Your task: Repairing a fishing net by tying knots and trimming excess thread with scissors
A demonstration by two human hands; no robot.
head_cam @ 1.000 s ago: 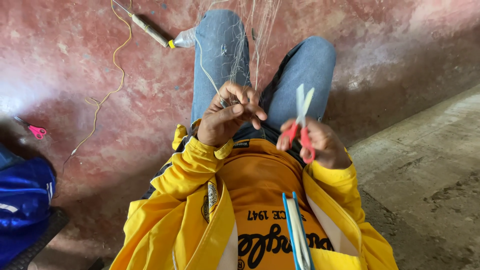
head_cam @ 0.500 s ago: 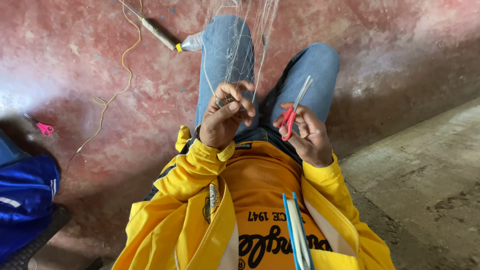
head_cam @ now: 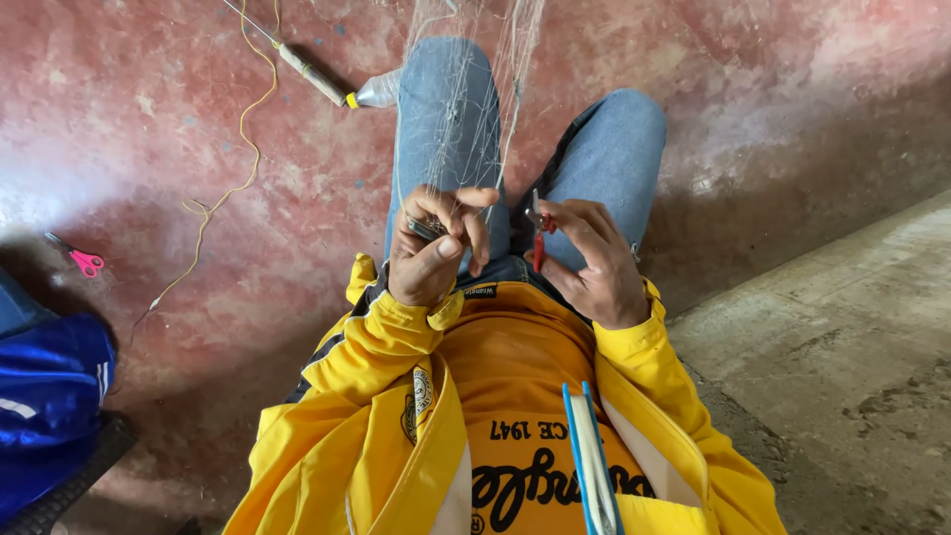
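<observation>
I sit on a red floor with my legs in blue jeans stretched out. A thin, pale fishing net (head_cam: 475, 89) hangs down over my left thigh. My left hand (head_cam: 433, 248) pinches the net's strands and a small grey tool against its fingers. My right hand (head_cam: 584, 260) holds small red-handled scissors (head_cam: 537, 238), blades pointing up, close beside the left hand. The two hands are a few centimetres apart above my lap.
A blue-edged flat object (head_cam: 592, 461) sticks out of my yellow jacket. A second pair of pink-handled scissors (head_cam: 81, 258) lies at the left. A yellow cord (head_cam: 233, 178), a stick tool (head_cam: 302, 64) and a plastic bottle (head_cam: 374, 92) lie beyond. A blue bag (head_cam: 45, 391) sits at left; grey concrete (head_cam: 842, 337) at right.
My right hand has turned the scissors inward and brought them closer to the left hand. The left hand stays on the net, its fingers shifted slightly.
</observation>
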